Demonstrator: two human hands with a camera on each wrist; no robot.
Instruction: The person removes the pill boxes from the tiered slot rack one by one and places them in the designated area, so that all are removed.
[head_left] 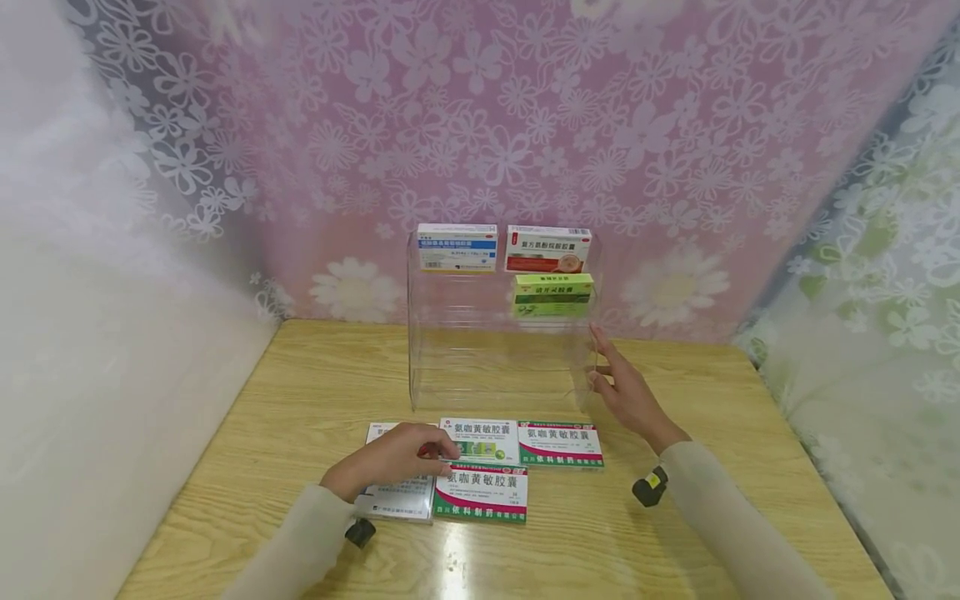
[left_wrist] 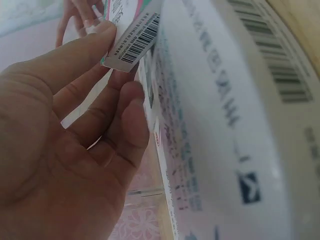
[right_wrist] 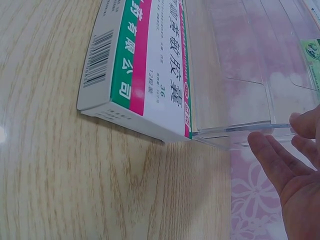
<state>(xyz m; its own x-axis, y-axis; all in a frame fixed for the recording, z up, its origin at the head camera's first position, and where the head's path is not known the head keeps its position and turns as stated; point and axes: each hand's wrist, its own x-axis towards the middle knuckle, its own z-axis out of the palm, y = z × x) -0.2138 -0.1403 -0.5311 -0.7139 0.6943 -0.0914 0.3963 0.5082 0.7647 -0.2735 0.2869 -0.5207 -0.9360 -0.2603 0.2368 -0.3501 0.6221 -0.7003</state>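
Note:
Over the flat medicine boxes on the table, my left hand (head_left: 393,458) pinches the left end of a green, white and pink medicine box (head_left: 483,497) between thumb and finger. The left wrist view shows the barcode end of that medicine box (left_wrist: 140,40) at the fingertips. A white box (left_wrist: 220,120) lies close beside the fingers, partly covered by the hand in the head view. My right hand (head_left: 633,404) holds the right side panel of a clear display rack (head_left: 495,379), thumb on one face and fingers on the other (right_wrist: 292,165).
Upper tiers of the rack carry a blue-white box (head_left: 457,250), a red-white box (head_left: 547,250) and a green box (head_left: 552,298). In front of it lie a white box with green pictures (head_left: 480,433) and another green-and-pink box (head_left: 561,444). Patterned curtains surround the wooden table (head_left: 315,375).

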